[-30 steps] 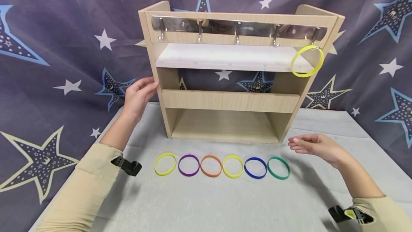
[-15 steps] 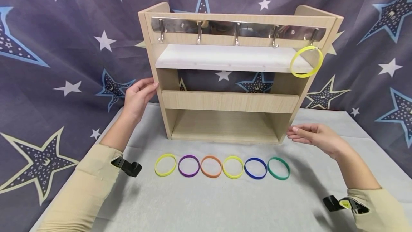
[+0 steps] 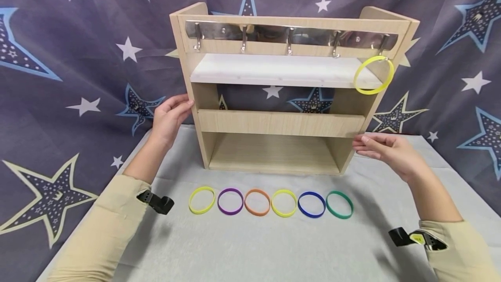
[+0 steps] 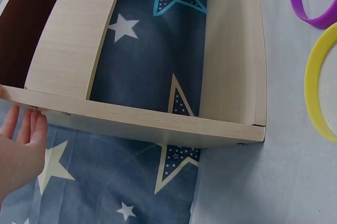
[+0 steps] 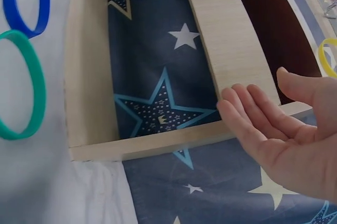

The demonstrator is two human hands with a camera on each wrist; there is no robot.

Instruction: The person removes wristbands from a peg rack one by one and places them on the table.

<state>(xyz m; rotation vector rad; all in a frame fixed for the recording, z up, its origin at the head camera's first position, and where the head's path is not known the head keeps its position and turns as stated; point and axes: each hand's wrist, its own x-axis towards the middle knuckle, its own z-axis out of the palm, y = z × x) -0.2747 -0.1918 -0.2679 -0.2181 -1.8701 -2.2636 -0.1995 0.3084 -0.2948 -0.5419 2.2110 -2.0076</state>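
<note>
A light wooden shelf unit stands on the table. My left hand rests its fingertips on the unit's left side panel, holding nothing. My right hand is at the right side panel, fingers extended and thumb apart, also holding nothing. In the right wrist view the fingers come right up to the panel's edge; whether they touch it I cannot tell. A yellow wristband hangs from the rightmost hook of the metal hook rail. The several other hooks bear nothing.
In front of the unit several wristbands lie in a row: yellow, purple, orange, another yellow, blue and green. A star-patterned curtain hangs behind and beside the grey-white table covering.
My right hand has moved up along the unit's right side, away from the tabletop. The left hand, the unit and the wristbands stay where they were.
</note>
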